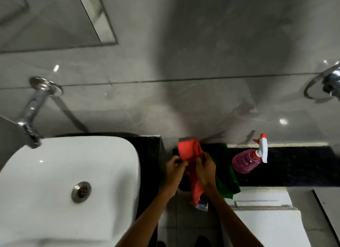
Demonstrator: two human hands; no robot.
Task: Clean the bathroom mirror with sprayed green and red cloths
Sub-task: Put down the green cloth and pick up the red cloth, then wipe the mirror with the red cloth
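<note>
Both of my hands hold the red cloth (187,151) above the dark counter (294,165). My left hand (174,168) pinches its left edge and my right hand (205,170) grips its bunched middle; a tail of the cloth hangs down below my wrists. The green cloth (225,175) lies flat on the counter just right of my right hand, partly hidden by it. A spray bottle (246,161) with pink liquid and a white and red trigger head lies tilted on the counter to the right. A corner of the mirror (46,16) shows at the top left.
A white basin (55,173) with a metal drain fills the lower left, under a chrome wall tap (33,110). Grey glossy wall tiles rise behind. A chrome ring fitting (323,84) sits on the wall at right. A white fixture (266,224) stands below the counter.
</note>
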